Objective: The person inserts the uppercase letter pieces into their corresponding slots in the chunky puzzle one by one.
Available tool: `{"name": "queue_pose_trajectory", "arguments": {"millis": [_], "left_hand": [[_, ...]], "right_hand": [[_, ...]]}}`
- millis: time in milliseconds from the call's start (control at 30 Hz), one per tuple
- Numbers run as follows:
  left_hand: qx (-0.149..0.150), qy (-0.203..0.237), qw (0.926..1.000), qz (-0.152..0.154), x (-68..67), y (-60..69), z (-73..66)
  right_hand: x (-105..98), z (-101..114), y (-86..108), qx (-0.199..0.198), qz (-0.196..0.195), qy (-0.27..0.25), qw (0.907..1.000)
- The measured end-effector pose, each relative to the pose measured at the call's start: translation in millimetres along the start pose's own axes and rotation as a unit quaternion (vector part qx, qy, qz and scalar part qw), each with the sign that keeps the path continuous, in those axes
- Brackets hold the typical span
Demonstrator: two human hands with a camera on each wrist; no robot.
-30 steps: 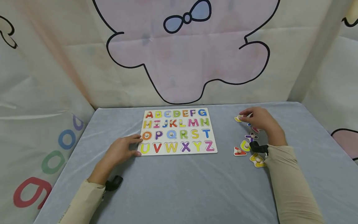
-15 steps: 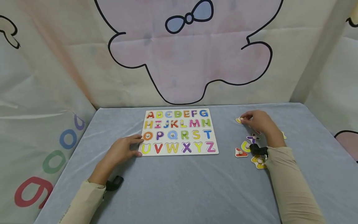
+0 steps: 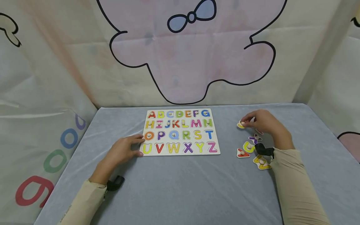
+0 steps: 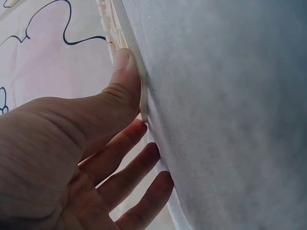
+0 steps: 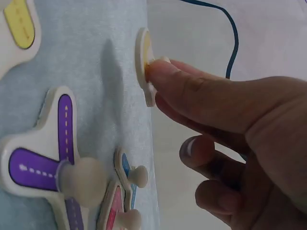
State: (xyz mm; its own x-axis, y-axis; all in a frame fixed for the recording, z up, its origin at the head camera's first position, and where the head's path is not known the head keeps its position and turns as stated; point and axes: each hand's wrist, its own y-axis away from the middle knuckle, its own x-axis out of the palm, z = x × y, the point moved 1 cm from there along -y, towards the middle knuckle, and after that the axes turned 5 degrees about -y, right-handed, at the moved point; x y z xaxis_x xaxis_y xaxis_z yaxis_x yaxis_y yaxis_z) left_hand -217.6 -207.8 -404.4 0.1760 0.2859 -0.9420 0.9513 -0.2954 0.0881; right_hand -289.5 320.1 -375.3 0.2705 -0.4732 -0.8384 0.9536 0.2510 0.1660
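Note:
Between the thumb and index finger of my right hand (image 3: 267,122) is a small yellow letter puzzle piece (image 5: 144,55), pinched by its knob. It stands off the cloth, its shadow apart from it in the right wrist view; its letter is turned away. My left hand (image 3: 123,149) rests at the left edge of the alphabet puzzle board (image 3: 165,139), thumb touching the edge and fingers fairly straight. Knobbed letters fill the upper rows; the bottom row shows printed letters without knobs. Below my right hand lies a purple letter piece (image 5: 36,167).
Loose on the cloth lie a red piece (image 3: 242,153), a yellow-green piece (image 3: 248,147) and a larger yellow piece (image 3: 261,162). Blue (image 5: 127,167) and pink (image 5: 113,206) pieces lie near the purple one. A printed curtain (image 3: 180,75) hangs behind the table.
My right hand stays pinching the yellow piece, and its wrist has shifted a little to the right. The left hand holds its place at the board. The head view has shifted slightly.

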Motion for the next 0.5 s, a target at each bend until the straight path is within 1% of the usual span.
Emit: {"name": "queue_pose_trajectory", "arguments": {"millis": [167, 267, 367, 500], "left_hand": [[0.006, -0.004, 1.0000, -0.001, 0.1, 0.2, 0.7], [0.011, -0.006, 0.9999, -0.008, -0.1, 1.5, 0.7], [0.015, -0.006, 0.9998, -0.012, -0.8, 2.2, 0.1], [0.011, -0.005, 0.9999, -0.009, -1.1, 1.5, -0.8]], "right_hand": [[5.1, 1.6, -0.5, -0.026, 0.020, 0.018, 0.9993], [8.9, 2.0, -2.0, -0.037, 0.026, 0.027, 0.9986], [9.6, 2.2, -1.9, -0.027, 0.024, 0.014, 0.9993], [9.1, 1.2, -1.8, -0.012, 0.020, 0.007, 0.9997]]}}
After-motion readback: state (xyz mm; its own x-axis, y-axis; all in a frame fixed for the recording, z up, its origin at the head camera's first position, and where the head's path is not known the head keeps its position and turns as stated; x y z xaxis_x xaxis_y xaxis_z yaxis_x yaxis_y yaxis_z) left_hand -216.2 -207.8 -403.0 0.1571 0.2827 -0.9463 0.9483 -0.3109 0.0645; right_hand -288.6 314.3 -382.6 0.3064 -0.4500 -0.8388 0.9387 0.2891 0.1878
